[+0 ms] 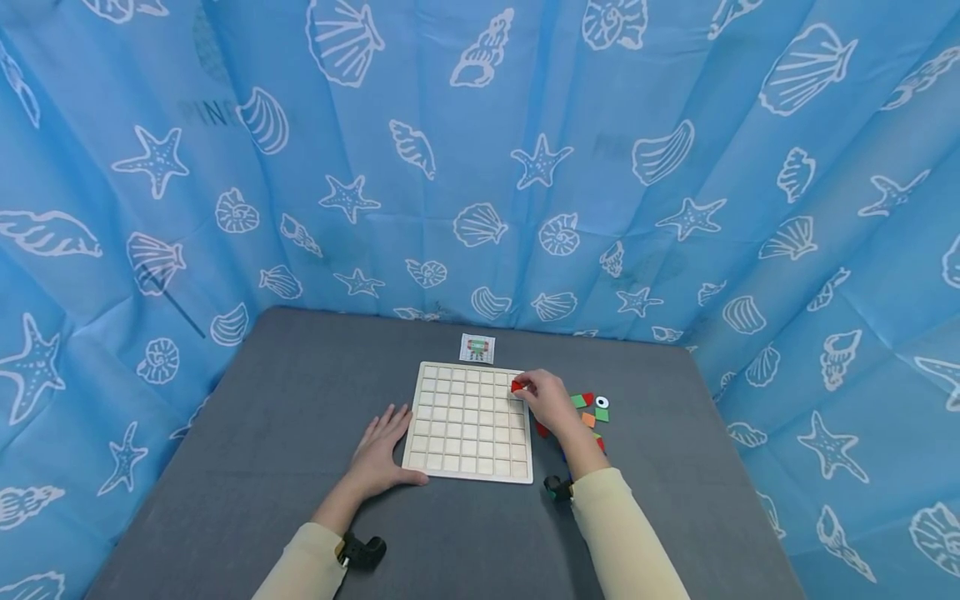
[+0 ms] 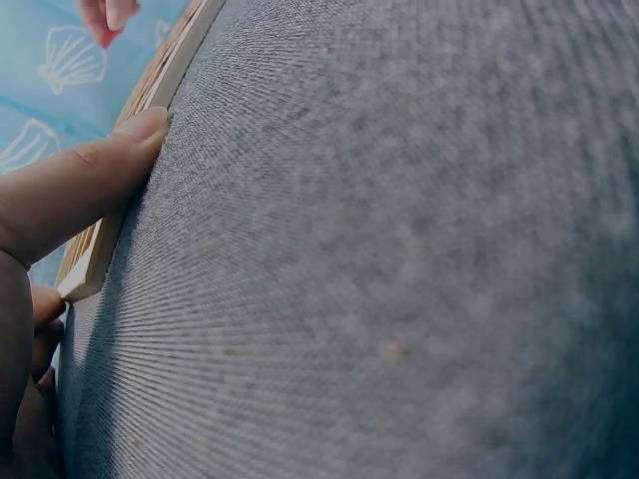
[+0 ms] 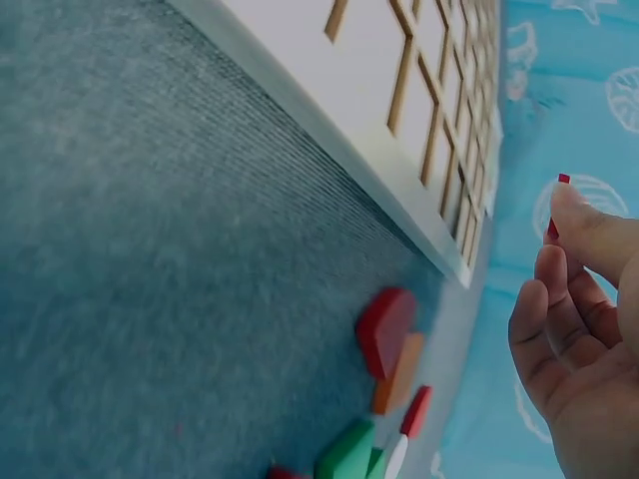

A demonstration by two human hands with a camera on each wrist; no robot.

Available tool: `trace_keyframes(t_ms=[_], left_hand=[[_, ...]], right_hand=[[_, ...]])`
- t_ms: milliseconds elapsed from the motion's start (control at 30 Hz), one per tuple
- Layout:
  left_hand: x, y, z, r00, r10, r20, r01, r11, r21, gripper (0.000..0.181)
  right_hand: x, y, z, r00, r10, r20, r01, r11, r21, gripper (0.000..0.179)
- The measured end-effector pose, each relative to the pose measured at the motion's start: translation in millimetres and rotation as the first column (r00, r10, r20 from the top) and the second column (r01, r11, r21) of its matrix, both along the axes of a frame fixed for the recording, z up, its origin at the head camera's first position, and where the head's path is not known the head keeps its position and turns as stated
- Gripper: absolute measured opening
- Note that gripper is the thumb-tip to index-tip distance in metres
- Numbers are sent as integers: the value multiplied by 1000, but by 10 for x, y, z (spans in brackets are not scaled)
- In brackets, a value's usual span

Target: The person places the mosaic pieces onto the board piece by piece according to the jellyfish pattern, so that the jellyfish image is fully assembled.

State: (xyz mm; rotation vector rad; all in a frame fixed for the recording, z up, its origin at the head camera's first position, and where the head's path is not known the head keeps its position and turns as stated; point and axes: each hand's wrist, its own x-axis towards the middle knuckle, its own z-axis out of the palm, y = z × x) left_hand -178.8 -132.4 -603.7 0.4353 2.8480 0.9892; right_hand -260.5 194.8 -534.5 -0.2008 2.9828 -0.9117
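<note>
A pale wooden grid board [image 1: 468, 423] with rows of square recesses lies flat on the grey table. My left hand [image 1: 380, 454] rests at its left side; in the left wrist view the thumb [image 2: 105, 165] touches the board's edge. Over the board's far right corner, my right hand [image 1: 547, 400] pinches a small red piece [image 1: 516, 386] between thumb and fingertips. The right wrist view shows that red piece [image 3: 552, 230] held edge-on above the board, its full shape mostly hidden.
Coloured flat pieces lie right of the board, among them a green square [image 1: 602, 414], an orange one [image 1: 588, 420] and a white ring with a dark centre [image 1: 602, 402]; the right forearm partly covers others. A small printed card [image 1: 477, 348] sits behind the board, before a blue shell-patterned curtain [image 1: 480, 167].
</note>
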Motion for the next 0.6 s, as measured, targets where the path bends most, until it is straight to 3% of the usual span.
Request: trace_keyframes(t_ms=[300,600], left_hand=[[17,-38,-18,999,-1,52,1,1000,-10,130],[-6,-2,0,999,6,46,-5,1000,-14,129]], right_hand=[[-219,-132,-175,995,66,74,-68,997,24,25],[-288,-178,-220,989,90,118,-97,994,54,20]])
